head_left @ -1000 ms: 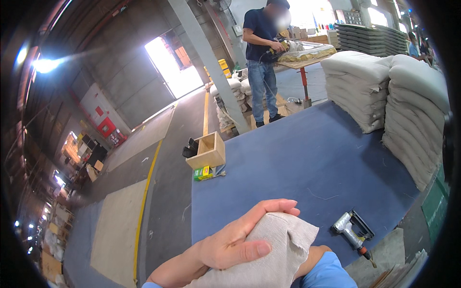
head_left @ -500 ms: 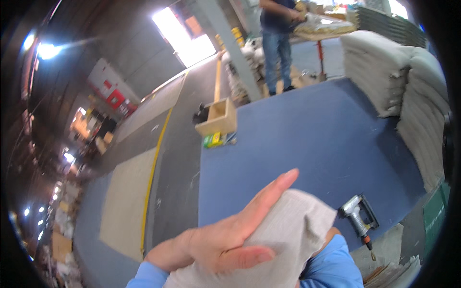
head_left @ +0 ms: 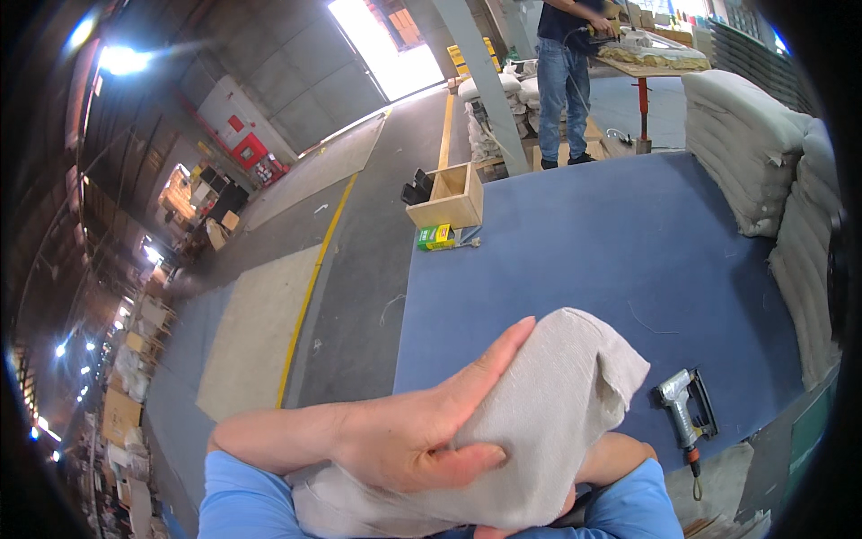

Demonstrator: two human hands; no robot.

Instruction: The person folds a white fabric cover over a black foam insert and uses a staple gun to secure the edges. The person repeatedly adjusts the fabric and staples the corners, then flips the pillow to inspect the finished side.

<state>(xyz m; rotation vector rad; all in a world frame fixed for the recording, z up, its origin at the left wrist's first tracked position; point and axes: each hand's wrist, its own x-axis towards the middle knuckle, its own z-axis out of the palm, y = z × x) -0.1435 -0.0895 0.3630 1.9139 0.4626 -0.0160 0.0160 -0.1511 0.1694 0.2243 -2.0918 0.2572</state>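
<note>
A light grey fabric-covered cushion piece (head_left: 530,422) is held close in front of my body, above the near edge of the blue table. My left hand (head_left: 422,445) lies flat along its left side, fingers stretched out and thumb spread on the cloth. The right forearm passes behind the cushion; only bits of my right hand (head_left: 566,505) show, curled at its lower edge. Most of those fingers are hidden by the fabric. To the right of the cushion, a silver and black pneumatic staple gun (head_left: 687,413) with an orange hose fitting lies on the table.
The blue table (head_left: 575,242) carries an open wooden box (head_left: 458,207) and a green-yellow carton (head_left: 435,237) at its far left corner. Stacked grey cushions (head_left: 741,148) line the right. Beyond the table, a person (head_left: 564,85) works at another bench. A grey post (head_left: 480,81) rises behind.
The view has shifted, and the surroundings appear sharper. More of my left forearm and of the cushion shows. Left thumb and fingers keep about the same place on the cloth.
</note>
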